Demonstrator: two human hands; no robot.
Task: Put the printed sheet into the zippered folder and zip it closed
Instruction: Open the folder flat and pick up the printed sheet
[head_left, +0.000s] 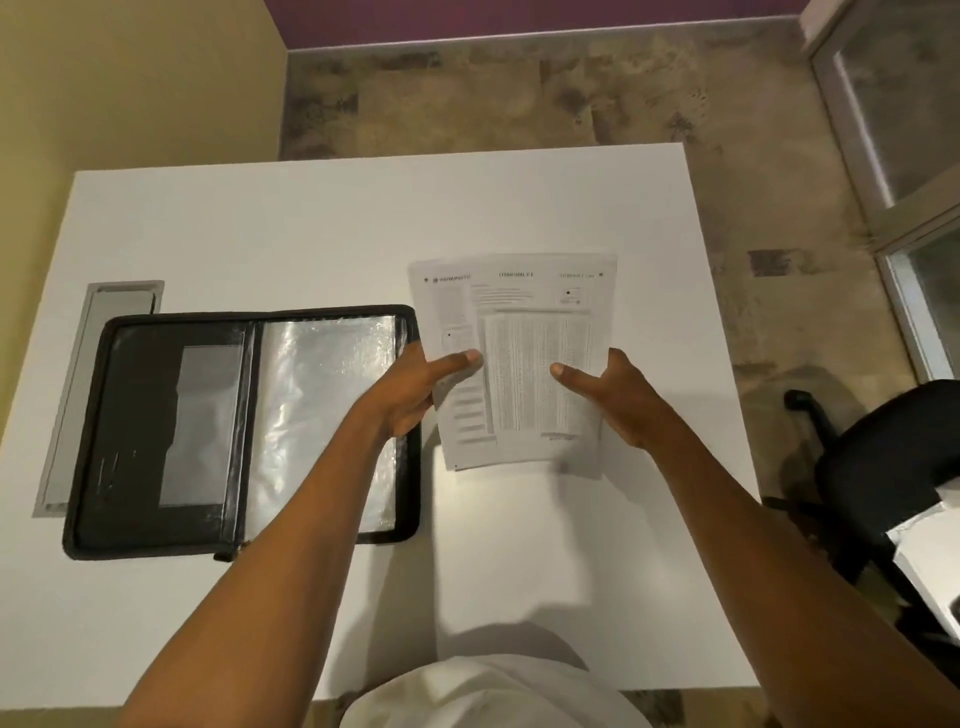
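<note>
I hold the printed sheet (519, 358) above the white desk (311, 223), my left hand (415, 395) gripping its left edge and my right hand (618, 400) its right edge, thumbs on top. The black zippered folder (156, 426) lies open and flat on the desk, just left of the sheet.

Head-worn view, looking steeply down, close over white table (311, 234)

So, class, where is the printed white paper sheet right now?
In the head view, the printed white paper sheet is held by both hands just right of the open black zippered folder, above the white table.
</note>
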